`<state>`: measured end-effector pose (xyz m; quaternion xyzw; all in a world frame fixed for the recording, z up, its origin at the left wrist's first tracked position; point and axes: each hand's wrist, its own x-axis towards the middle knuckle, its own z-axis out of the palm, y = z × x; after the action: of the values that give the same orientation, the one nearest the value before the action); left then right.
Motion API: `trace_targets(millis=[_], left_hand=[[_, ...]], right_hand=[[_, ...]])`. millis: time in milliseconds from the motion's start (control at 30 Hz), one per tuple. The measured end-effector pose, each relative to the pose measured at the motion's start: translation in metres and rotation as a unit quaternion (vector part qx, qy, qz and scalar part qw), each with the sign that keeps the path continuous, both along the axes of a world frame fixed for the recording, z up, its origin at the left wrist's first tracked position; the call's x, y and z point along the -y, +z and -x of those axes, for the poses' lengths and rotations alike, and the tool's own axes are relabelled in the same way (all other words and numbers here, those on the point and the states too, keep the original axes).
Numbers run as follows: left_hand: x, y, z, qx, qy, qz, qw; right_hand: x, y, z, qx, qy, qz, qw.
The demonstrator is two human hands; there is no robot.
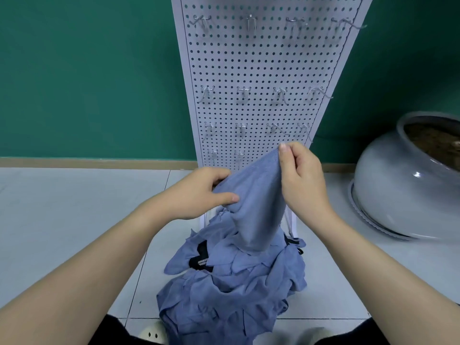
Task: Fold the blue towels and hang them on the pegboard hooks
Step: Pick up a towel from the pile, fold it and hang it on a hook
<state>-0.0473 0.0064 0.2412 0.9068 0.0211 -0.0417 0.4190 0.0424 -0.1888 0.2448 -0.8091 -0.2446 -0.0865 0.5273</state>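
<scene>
pegboard (261,70) hooks all bare; left hand (199,192) and right hand (302,175) both pinching one towel (251,207) above the pile (229,282); folding barely started

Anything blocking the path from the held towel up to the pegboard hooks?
Nothing visible. Both hands, left hand and right hand, hold the blue towel up right in front of the pegboard; every visible hook is bare, with open space between towel and hooks.

A deep green wall (87,78) meets a pale tiled floor (74,207) along a tan baseboard (87,162) — right of the baseboard's end sits a round grey pot (398,195) — glossy, on the floor.
</scene>
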Motion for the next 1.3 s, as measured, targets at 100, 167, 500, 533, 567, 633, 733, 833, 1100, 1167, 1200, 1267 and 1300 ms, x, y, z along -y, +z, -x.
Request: trace_targets(millis=[100,167,500,533,567,633,733,833,1100,1167,1200,1267,1300], left_hand=[[-0.003,0.01,0.0,0.076,0.044,0.039,0.995],[-0.004,0.016,0.002,0.12,0.046,0.097,0.987],[0.007,0.02,0.007,0.111,0.001,0.1,0.989],[0.007,0.018,0.008,0.096,-0.01,0.085,0.992],[0.006,0.016,0.008,0.078,-0.027,0.074,0.994],[0.009,0.014,0.009,0.054,-0.049,0.063,0.995],[0.008,0.013,0.007,0.082,-0.043,0.03,0.995],[0.004,0.02,0.006,0.152,-0.018,0.051,0.987],[0.027,0.022,0.01,0.155,-0.037,0.101,0.982],[0.02,0.025,0.011,0.141,-0.021,0.017,0.99],[0.016,0.024,0.01,0.139,-0.007,-0.037,0.99],[0.009,0.024,0.009,0.143,0.023,-0.113,0.983],[0.008,0.024,0.009,0.146,0.031,-0.129,0.98]], right_hand=[[0.004,0.002,-0.008,-0.008,-0.021,-0.026,0.999],[0.006,0.004,-0.013,-0.012,-0.028,-0.043,0.999],[0.009,0.018,-0.013,0.055,-0.01,-0.087,0.995],[0.011,0.019,-0.013,0.068,-0.005,-0.081,0.994],[0.013,0.02,-0.013,0.078,-0.001,-0.073,0.994],[0.015,0.022,-0.013,0.095,0.01,-0.048,0.994],[0.019,0.023,-0.013,0.117,0.021,-0.012,0.993],[0.025,0.022,-0.023,0.107,0.011,-0.009,0.994],[0.029,0.014,-0.043,0.042,0.015,-0.034,0.998],[0.032,0.014,-0.046,0.05,0.023,-0.025,0.998],[0.032,0.013,-0.047,0.052,0.027,-0.013,0.998],[0.031,0.01,-0.044,0.049,0.04,0.0,0.998],[0.029,0.008,-0.042,0.042,0.046,-0.002,0.998]])
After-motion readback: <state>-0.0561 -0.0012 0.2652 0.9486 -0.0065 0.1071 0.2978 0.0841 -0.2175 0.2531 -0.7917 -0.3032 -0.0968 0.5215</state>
